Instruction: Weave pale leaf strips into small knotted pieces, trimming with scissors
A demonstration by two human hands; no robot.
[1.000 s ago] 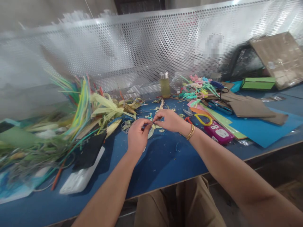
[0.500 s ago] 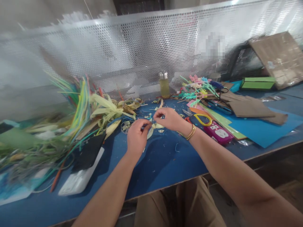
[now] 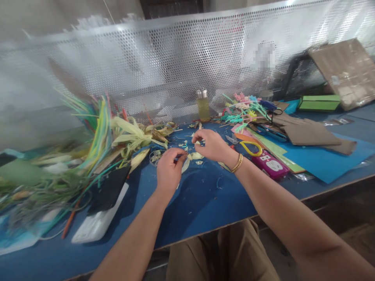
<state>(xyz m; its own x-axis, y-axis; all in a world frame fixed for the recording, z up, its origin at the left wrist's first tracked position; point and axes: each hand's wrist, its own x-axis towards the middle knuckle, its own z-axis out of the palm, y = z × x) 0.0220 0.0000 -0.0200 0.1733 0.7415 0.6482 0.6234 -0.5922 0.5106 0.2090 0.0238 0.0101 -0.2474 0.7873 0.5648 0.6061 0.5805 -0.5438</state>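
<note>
My left hand (image 3: 170,168) is closed in a pinch above the blue tabletop (image 3: 202,203); what its fingertips hold is too small to make out. Just beyond those fingertips lie pale yellow-green husk scraps (image 3: 195,155). A short gap to the right, my right hand (image 3: 212,145) hovers with its fingers curled toward the thumb. Whether a thin piece is between them I cannot make out. Several small cut bits surround both hands. Scissors with yellow and orange handles (image 3: 251,148) lie to the right of my right hand.
Dried corn husks (image 3: 131,132) and colourful pipe cleaners (image 3: 101,128) pile up on the left, by a black-and-white device (image 3: 108,199). A bottle (image 3: 203,107) stands at the perforated metal screen (image 3: 175,58). Right are a magenta power strip (image 3: 269,164), blue sheet (image 3: 319,160) and cardboard (image 3: 310,132).
My right hand has drawn slightly up and to the right, widening the gap to my left hand. The left hand stays almost in place, still pinched.
</note>
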